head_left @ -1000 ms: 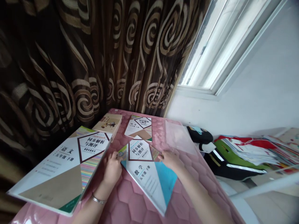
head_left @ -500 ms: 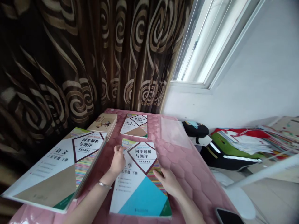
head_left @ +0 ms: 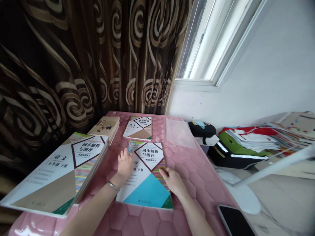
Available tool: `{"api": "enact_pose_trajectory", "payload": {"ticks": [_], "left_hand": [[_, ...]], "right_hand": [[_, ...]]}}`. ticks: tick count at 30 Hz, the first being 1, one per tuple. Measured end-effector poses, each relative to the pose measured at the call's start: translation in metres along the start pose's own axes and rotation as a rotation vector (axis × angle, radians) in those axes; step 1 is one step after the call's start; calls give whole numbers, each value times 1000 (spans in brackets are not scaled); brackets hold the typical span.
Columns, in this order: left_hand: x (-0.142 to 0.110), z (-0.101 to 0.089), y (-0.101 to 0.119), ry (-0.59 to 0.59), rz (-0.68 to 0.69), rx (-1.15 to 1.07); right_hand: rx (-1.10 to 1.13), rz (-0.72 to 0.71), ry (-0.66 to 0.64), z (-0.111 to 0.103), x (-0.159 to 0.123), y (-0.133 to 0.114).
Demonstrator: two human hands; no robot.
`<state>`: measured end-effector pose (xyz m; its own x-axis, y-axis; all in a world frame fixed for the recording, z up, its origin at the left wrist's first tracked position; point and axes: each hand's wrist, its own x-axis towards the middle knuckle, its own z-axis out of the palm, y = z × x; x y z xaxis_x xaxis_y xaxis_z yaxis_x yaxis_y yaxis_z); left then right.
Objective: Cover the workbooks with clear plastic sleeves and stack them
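A workbook (head_left: pixel 145 190) with a white, blue and striped cover lies face up on the pink quilted tabletop (head_left: pixel 194 183). My left hand (head_left: pixel 125 164), with a silver bracelet at the wrist, is closed at its upper left edge and covers part of the title. On the opposite side, my right hand (head_left: pixel 173 180) grips the right edge, thumb on the striped part of the cover and the other fingers mostly hidden. Beyond it is a similar workbook (head_left: pixel 137 127) with a brown triangle. To the left sits a stack of larger-looking workbooks (head_left: pixel 59 170).
A pile of tan booklets (head_left: pixel 104 126) stands behind the left stack. At the right front edge lies a phone (head_left: pixel 236 221). A translucent sheet (head_left: pixel 178 131) covers the far right of the table. Beyond are a black case (head_left: pixel 201 129), a paper-filled bag (head_left: pixel 236 147) and a white stand (head_left: pixel 246 200).
The workbook between my hands has slid away from me, its near edge now farther from the table front. Both hands have stayed at its sides. The camera view has shifted slightly.
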<state>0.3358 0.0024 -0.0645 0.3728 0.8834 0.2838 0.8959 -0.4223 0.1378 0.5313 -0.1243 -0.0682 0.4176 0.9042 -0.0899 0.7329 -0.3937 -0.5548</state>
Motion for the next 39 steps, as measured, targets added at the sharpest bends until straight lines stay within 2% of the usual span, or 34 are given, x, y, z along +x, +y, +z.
{"api": "enact_pose_trajectory", "payload": {"ticks": [5, 8, 12, 15, 17, 20, 25, 28, 32, 34, 36, 39], "left_hand": [[-15, -10, 11, -40, -34, 23], [-24, -14, 25, -62, 82, 59], [-43, -3, 50, -108, 200, 33], [-57, 10, 54, -91, 230, -21], [-64, 14, 45, -75, 272, -69], [-70, 13, 19, -43, 329, -109], [-77, 3, -23, -3, 289, -96], [-86, -1, -33, 19, 251, -95], [-96, -4, -37, -2, 266, -172], [-94, -5, -39, -22, 219, -257], [-85, -7, -40, -35, 116, -354], [-62, -13, -40, -108, -65, -537]], "right_hand": [[12, -3, 18, 0, 0, 0], [0, -3, 27, 2, 0, 1], [-9, -11, 30, 4, 2, 2], [-11, -19, 26, 4, 2, 2], [-4, -22, 18, 3, 1, 1], [-3, -21, 10, 1, 0, 0], [-31, -10, 3, 0, -2, -2], [-39, 2, -3, -1, -2, -2], [-50, 9, 5, 1, -1, -3], [-40, 9, 14, 3, -1, -1], [10, 9, 9, 5, 0, 2], [232, 27, -27, 5, 1, 6]]}}
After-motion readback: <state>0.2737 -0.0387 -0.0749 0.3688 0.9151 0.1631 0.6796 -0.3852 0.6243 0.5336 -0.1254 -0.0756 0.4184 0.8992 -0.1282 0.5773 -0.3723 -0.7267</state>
